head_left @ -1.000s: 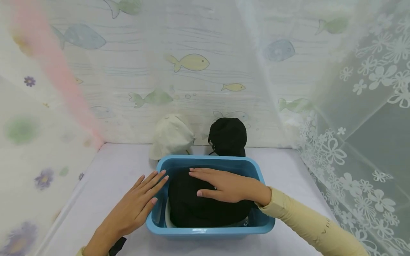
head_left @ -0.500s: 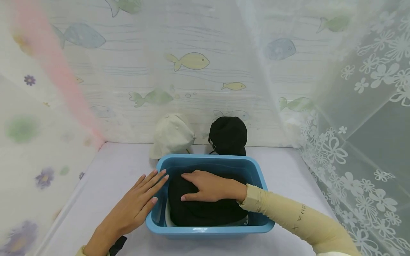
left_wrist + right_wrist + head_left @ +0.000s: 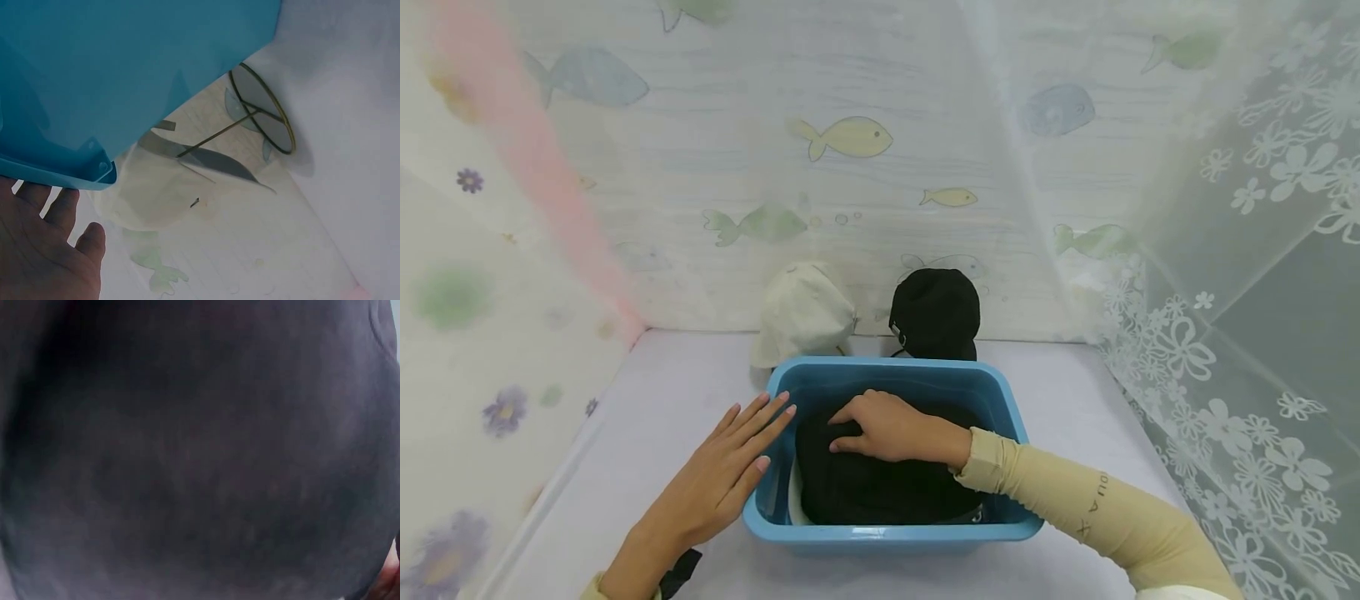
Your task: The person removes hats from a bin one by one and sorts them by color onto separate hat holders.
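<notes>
A blue plastic basin [image 3: 880,533] stands before me, holding a black cap [image 3: 887,500] with something white showing under its left edge. My right hand [image 3: 891,429] reaches into the basin, its thumb and bent index finger gripping the cap's top; the other fingers are mostly hidden. In the right wrist view, dark cloth of the black cap [image 3: 200,450] fills nearly everything. My left hand [image 3: 718,471] has straight fingers and touches the basin's left rim. The left wrist view shows these fingers under the rim of the blue basin [image 3: 56,178].
Behind the basin stand a cream cap [image 3: 808,308] and a second black cap [image 3: 935,312]. A wire stand with a round brass-coloured base [image 3: 262,112] appears beside the cream cap. White cloth covers the table [image 3: 692,367], and printed curtains [image 3: 880,83] enclose it.
My right hand has moved left and farther into the basin over the black cap, its thumb and index finger drawing closer together. The left hand has stayed at the rim.
</notes>
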`<state>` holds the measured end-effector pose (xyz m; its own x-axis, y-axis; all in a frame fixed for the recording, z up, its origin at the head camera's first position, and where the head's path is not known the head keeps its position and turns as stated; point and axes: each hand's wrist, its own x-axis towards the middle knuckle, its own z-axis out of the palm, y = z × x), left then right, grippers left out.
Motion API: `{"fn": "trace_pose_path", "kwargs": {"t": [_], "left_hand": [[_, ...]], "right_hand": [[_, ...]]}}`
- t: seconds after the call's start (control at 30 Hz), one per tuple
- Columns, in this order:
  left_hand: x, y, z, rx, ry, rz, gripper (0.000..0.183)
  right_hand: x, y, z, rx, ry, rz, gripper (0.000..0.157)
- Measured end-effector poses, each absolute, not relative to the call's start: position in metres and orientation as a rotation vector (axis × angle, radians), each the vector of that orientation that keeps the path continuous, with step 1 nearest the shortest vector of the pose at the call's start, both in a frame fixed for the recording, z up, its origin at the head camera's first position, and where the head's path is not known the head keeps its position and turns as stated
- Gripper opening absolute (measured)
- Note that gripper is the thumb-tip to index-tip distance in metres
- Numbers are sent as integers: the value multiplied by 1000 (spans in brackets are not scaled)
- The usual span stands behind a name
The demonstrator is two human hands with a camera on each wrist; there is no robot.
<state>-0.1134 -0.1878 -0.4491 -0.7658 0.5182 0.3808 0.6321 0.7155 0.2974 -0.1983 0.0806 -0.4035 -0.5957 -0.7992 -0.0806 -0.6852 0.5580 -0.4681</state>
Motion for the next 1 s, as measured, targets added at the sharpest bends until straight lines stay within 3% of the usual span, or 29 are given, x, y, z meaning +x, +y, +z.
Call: {"fn": "trace_pose_path", "kwargs": {"t": [1.0], "left_hand": [[-112, -185, -448, -873, -2663, -638, 62]], "right_hand": [[-211, 116, -368, -1410, 2264, -735, 27]]}}
